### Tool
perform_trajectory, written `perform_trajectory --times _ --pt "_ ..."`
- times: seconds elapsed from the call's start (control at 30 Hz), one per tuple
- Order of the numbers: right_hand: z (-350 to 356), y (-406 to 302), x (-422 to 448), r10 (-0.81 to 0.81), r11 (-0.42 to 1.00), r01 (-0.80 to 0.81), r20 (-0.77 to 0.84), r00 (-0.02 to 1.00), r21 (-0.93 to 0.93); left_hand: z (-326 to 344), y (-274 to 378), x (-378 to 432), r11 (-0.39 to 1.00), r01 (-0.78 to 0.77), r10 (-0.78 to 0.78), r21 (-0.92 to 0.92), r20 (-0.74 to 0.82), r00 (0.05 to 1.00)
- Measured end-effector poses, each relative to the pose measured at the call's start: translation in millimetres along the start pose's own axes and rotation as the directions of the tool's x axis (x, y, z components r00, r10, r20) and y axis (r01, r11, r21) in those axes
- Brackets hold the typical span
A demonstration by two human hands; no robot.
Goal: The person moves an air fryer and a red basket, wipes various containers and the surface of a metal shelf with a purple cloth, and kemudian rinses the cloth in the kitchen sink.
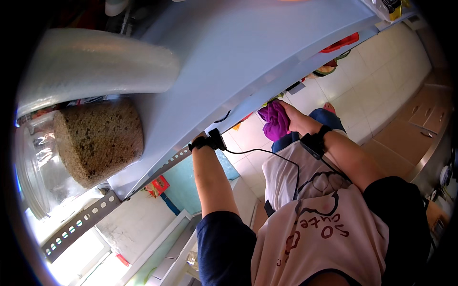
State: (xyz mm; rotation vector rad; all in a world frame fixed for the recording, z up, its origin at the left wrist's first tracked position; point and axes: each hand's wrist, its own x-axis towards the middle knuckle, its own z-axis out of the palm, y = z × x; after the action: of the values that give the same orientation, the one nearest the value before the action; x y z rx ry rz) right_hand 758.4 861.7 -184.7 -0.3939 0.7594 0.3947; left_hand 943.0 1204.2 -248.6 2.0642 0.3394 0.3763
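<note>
A crumpled purple cloth [274, 121] is in my right hand [291, 113], below the edge of a pale blue-grey shelf. My left forearm, with a black strapped device on its wrist, reaches up under the same shelf [229, 60]; the left hand is hidden behind the shelf's edge, so what it touches cannot be told. On the shelf at the left lies a clear jar of brown grains [100, 143], beside a large roll of translucent plastic [103, 64].
Perforated metal angle posts [82, 221] support the shelf at the left. Under its right part are a red plastic item [340, 43] and a round container [323, 69]. Drawer cabinets [424, 112] stand at the right. A cable runs between the wrist devices.
</note>
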Motion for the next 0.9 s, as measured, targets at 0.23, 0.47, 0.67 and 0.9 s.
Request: perform_trajectory --times 0.23,0.47,0.67,0.9 --pt "12.5 12.8 16.1 -0.053 0.99 0.036 0.121 0.991 0.137 -11.5 11.4 -62.7 0.963 -0.25 0.207 0.099 0.325 0.923" --pt "51.8 40.6 24.8 0.036 0.996 -0.052 0.202 0.979 0.075 26.5 104.3 -207.0 0.964 0.095 0.072 -0.247 0.591 0.804" --pt "33.3 16.2 13.4 -0.052 0.889 0.027 -0.043 0.998 -0.458 18.8 103.4 -154.7 0.832 -0.422 0.307 0.36 0.335 0.891" --pt "-43.7 -17.3 -13.2 -0.165 0.877 0.077 -0.145 0.976 -0.474 50.0 101.4 -186.1 0.611 -0.525 0.353 0.592 0.39 0.851"
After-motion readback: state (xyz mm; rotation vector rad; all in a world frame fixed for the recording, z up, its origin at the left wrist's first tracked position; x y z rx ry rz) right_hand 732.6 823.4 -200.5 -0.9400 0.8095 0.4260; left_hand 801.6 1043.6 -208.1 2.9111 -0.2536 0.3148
